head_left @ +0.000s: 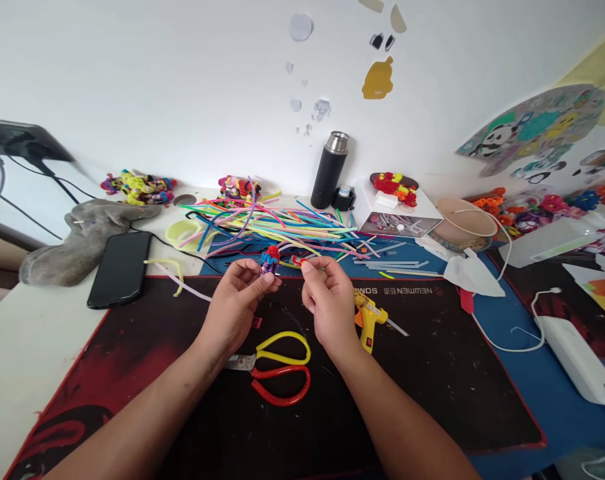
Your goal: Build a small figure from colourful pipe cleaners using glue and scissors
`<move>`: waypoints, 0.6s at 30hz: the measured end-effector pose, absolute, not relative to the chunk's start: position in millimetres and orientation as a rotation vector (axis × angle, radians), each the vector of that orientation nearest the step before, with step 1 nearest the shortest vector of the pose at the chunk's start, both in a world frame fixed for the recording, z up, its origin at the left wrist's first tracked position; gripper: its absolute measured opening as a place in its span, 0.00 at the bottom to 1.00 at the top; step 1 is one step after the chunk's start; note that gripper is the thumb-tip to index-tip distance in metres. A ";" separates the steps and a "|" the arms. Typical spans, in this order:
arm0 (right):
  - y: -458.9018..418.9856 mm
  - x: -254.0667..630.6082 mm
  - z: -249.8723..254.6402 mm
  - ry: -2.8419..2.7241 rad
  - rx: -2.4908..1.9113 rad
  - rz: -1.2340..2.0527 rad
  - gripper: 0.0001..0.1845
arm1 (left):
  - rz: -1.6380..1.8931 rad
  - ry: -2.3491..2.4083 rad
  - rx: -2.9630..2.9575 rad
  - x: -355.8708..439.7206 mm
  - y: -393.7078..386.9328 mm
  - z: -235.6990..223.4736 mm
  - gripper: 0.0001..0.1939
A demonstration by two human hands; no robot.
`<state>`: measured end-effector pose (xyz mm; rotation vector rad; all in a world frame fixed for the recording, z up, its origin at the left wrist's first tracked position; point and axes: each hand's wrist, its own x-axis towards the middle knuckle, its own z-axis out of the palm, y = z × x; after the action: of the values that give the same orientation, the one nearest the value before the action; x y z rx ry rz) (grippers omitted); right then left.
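My left hand [238, 293] is closed in a pinch on a small pipe-cleaner figure [270, 260], purple and blue with a red top, held above the black desk mat [132, 373]. A hand's width to the right, my right hand [327, 297] pinches a short red pipe-cleaner piece [297, 261] between thumb and forefinger. The two pieces are close but apart. Directly behind both hands lies a loose pile of coloured pipe cleaners [282, 230].
Scissors [277, 373] with yellow and red handles lie under my wrists. A yellow glue gun [370, 320] sits right of my right hand. A black phone [120, 267], a black flask [330, 170], a white box [397, 213], finished pipe-cleaner figures [137, 187] and a white charger [580, 360] surround the mat.
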<state>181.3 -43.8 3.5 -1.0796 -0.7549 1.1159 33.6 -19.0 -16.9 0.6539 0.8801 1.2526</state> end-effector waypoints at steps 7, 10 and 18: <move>-44.5 180.2 -0.8 -0.787 -1.105 1.128 0.20 | 1.226 0.880 0.642 35.4 -21.4 -11.8 0.28; -44.2 180.5 -1.6 -0.793 -1.115 1.138 0.21 | 1.220 0.876 0.653 35.7 -21.7 -10.7 0.28; -44.9 180.0 -3.7 -0.802 -1.121 1.156 0.19 | 1.228 0.866 0.682 35.5 -22.0 -11.8 0.28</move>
<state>180.0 -44.9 -3.7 -1.1212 -0.8017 1.1564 35.5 -22.0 -11.8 0.6825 0.8662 1.2285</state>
